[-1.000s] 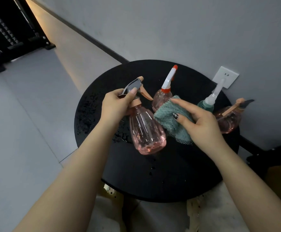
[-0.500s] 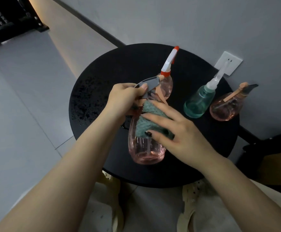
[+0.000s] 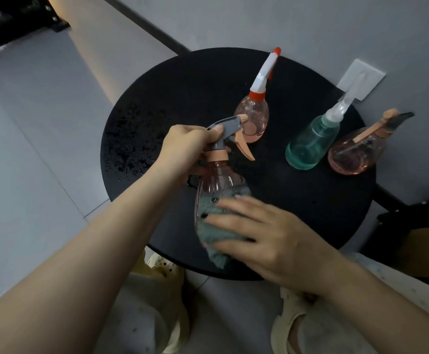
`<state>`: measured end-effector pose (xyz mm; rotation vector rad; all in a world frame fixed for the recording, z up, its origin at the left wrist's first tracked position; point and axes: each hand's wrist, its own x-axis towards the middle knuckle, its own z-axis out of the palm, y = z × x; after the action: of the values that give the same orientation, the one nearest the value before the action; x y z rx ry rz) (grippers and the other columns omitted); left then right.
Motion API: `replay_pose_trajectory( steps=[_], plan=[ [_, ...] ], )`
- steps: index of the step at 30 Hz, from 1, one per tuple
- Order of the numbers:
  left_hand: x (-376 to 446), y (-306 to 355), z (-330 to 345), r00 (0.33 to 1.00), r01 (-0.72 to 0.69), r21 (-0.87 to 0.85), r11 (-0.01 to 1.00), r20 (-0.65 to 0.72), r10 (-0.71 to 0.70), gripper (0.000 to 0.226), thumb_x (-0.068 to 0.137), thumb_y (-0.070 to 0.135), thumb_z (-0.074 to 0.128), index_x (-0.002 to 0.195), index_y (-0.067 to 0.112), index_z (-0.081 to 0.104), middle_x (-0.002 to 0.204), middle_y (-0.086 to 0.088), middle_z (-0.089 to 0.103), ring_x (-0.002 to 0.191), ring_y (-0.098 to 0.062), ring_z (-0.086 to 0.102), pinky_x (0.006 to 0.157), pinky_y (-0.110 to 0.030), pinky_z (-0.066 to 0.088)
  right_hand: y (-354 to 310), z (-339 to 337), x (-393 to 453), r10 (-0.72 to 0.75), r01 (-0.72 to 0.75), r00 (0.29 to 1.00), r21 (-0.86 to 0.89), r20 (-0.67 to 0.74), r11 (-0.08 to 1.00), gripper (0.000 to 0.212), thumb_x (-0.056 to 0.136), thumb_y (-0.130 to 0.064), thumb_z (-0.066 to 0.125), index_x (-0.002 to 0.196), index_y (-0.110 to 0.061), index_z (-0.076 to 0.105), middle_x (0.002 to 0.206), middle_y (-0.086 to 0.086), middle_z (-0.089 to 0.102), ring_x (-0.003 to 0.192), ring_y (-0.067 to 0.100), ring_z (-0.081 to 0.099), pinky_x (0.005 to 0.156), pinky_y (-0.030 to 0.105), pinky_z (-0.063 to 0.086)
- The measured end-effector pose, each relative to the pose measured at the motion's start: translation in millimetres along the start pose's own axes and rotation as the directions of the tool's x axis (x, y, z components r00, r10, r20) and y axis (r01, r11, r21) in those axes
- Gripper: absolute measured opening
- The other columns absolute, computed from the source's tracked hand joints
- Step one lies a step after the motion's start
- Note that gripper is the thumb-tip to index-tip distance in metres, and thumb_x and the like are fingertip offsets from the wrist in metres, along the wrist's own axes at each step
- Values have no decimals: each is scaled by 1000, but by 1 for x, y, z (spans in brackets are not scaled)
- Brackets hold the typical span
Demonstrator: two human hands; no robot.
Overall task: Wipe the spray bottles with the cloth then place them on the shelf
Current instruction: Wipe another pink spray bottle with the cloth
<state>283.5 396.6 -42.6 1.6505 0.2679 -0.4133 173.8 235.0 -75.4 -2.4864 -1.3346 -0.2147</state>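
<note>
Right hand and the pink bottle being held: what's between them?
In the head view, the teal cloth lies between the right hand and the pink bottle, pressed against its body.

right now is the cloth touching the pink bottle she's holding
Touching: the head view shows the right hand pressing the cloth flat against the held pink bottle.

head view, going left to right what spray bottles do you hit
pink bottle with grey trigger held in the left hand → pink bottle with red and white nozzle → green bottle → pink bottle with dark nozzle
</note>
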Motion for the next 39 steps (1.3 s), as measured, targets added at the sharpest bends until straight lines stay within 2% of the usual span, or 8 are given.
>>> replay_pose_trajectory(
  steps=[5, 8, 15, 19, 23, 30, 36, 39],
  plan=[
    [-1, -6, 8, 1000, -18, 73, 997, 23, 17, 23, 86, 27, 64, 79, 6, 69, 75, -14, 68, 55, -20, 56, 39, -18, 38, 7, -6, 8, 421, -363, 899, 331, -120, 871, 29, 93, -24, 52, 117, -16, 66, 137, 4, 50, 133, 19, 40, 108, 37, 37],
    [-2, -7, 11, 999, -26, 62, 998, 29, 24, 23, 85, 26, 65, 74, 7, 68, 63, -8, 58, 49, -18, 52, 40, -19, 37, 7, -9, 10, 535, -419, 831, 463, -153, 781, 32, 93, -25, 49, 120, -17, 64, 135, -1, 48, 131, 10, 41, 108, 32, 38],
    [-3, -6, 10, 998, -57, 82, 995, 32, 54, 23, 85, 26, 65, 76, 7, 71, 73, -13, 72, 56, -22, 63, 51, -26, 48, -16, -5, 5, 101, -95, 990, 60, -101, 994, 21, 92, -16, 56, 107, -10, 69, 129, 11, 58, 126, 32, 46, 107, 42, 37],
    [0, -8, 10, 996, -92, 229, 969, 39, 85, 26, 85, 33, 63, 78, 11, 74, 77, -13, 73, 61, -22, 64, 51, -28, 48, -27, 9, 1, -77, 77, 997, -43, -2, 996, 21, 96, -14, 50, 97, -12, 71, 126, 10, 60, 125, 31, 46, 112, 42, 30],
    [1, -9, 12, 994, -107, 296, 949, 44, 98, 33, 82, 40, 62, 76, 10, 74, 83, -18, 72, 68, -33, 66, 52, -30, 47, -16, 3, 0, 26, -27, 999, -8, -34, 1000, 19, 92, -15, 57, 106, -11, 69, 128, 12, 59, 124, 32, 49, 109, 42, 35],
    [-1, -9, 19, 993, -109, 303, 947, 66, 93, 30, 86, 33, 63, 62, 16, 67, 39, 10, 51, 36, -5, 48, 39, -15, 36, 3, -5, 4, 466, -413, 864, 262, -189, 872, 25, 94, -21, 53, 110, -10, 69, 123, 10, 58, 122, 23, 49, 97, 38, 46],
    [1, -8, 14, 994, -110, 305, 946, 49, 100, 31, 85, 37, 63, 70, 12, 74, 68, -10, 70, 57, -21, 61, 50, -24, 44, -7, -7, 4, 250, -246, 949, 46, -194, 968, 20, 92, -14, 56, 107, -4, 66, 121, 18, 59, 117, 33, 52, 86, 44, 52],
    [3, -8, 11, 995, -100, 279, 955, 51, 89, 31, 84, 38, 61, 65, 17, 74, 76, -14, 73, 67, -31, 66, 53, -29, 46, -16, -4, 0, 67, -74, 990, -48, -121, 996, 16, 92, -15, 58, 106, -8, 62, 123, 15, 59, 119, 33, 50, 94, 42, 47]
  ],
)
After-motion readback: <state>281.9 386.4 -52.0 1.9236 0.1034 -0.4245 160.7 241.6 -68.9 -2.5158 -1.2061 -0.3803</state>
